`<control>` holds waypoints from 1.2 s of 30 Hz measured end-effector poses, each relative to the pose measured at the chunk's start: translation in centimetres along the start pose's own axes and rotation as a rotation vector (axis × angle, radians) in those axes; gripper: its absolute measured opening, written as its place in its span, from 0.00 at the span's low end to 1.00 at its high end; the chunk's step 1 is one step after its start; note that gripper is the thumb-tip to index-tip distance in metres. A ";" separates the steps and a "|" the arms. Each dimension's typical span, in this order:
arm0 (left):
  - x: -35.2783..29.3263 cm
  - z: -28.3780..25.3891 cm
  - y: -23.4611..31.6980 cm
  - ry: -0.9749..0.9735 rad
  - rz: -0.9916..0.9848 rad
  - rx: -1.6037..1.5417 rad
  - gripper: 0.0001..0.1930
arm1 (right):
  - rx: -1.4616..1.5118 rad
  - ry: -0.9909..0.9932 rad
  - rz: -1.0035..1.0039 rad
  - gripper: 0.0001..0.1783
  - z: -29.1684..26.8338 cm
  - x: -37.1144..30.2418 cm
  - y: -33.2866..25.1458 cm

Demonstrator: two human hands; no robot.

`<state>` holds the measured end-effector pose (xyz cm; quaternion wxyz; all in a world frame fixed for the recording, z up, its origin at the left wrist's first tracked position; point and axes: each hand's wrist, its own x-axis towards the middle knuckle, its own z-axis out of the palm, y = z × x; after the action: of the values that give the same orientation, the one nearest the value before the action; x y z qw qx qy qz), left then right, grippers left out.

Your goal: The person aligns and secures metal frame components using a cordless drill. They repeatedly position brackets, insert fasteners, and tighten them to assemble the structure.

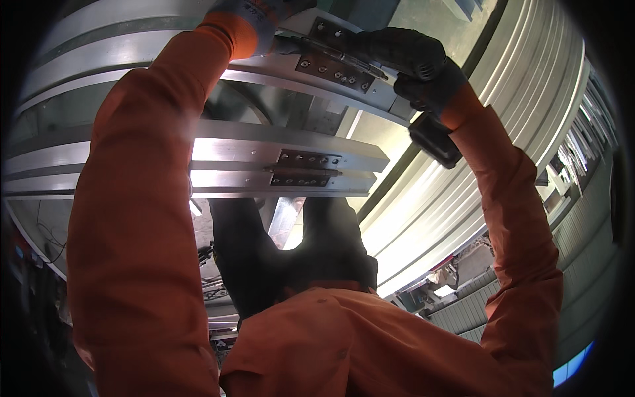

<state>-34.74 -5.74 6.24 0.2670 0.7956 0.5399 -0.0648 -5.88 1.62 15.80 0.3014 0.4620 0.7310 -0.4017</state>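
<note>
My right hand (430, 83), in a dark glove with an orange cuff, grips a black cordless drill (403, 49). The drill's battery (436, 140) hangs below the hand, and its nose lies over a dark metal hinge (335, 74) with several screws in its leaves. This hinge sits on a silver metal profile (264, 66). My left hand (254, 23), in a grey and orange glove, is at the profile by the hinge's left end. Its fingers are mostly cut off by the top edge, so their grip is not clear.
Nearer my body, a second silver profile (231, 152) carries another dark hinge (304, 170). Long, pale metal profiles (509, 119) are stacked on the right. More metal lengths (582, 142) lie beyond them at the far right. My legs (297, 238) stand close to the near profile.
</note>
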 end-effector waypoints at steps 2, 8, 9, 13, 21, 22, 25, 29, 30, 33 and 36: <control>0.7 1.7 0.0 0.052 0.011 0.066 0.43 | -0.124 0.142 -0.019 0.29 1.3 -0.7 -0.3; 0.2 0.3 0.5 -0.009 -0.016 0.081 0.43 | 0.096 0.066 0.214 0.30 1.3 -2.1 -2.1; 0.4 1.2 0.2 0.011 -0.018 0.073 0.43 | 0.189 0.117 0.185 0.30 1.7 -2.7 -3.2; 1.8 2.2 0.2 0.156 0.046 0.089 0.40 | 0.332 0.281 0.027 0.33 4.7 -8.4 0.0; 1.9 5.8 -0.8 0.214 0.018 0.231 0.45 | 0.565 0.175 -0.195 0.40 19.9 -14.3 2.5; 1.8 5.0 -0.7 0.181 0.007 0.180 0.45 | 0.551 0.154 -0.233 0.39 23.6 -14.0 3.1; 1.5 5.7 -1.8 0.221 0.040 0.215 0.44 | 0.115 0.071 -0.279 0.39 27.1 -13.1 1.5; 2.2 5.0 -1.4 0.219 0.087 0.109 0.44 | 0.225 0.177 -0.246 0.32 29.3 -12.3 0.4; 2.5 5.5 -1.5 0.236 0.111 0.109 0.43 | 0.296 0.302 -0.248 0.28 30.2 -12.0 1.0; 2.0 5.2 -1.7 0.220 0.113 0.114 0.42 | 0.420 0.431 -0.214 0.24 22.9 -10.8 3.0; 1.5 4.7 -1.3 0.201 0.092 0.133 0.42 | 0.372 0.945 0.011 0.21 17.3 -7.4 10.6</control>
<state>-34.42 -6.46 1.17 0.1610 0.8379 0.5214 -0.0083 7.94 -13.92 9.97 -0.1478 0.6429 0.7011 -0.2706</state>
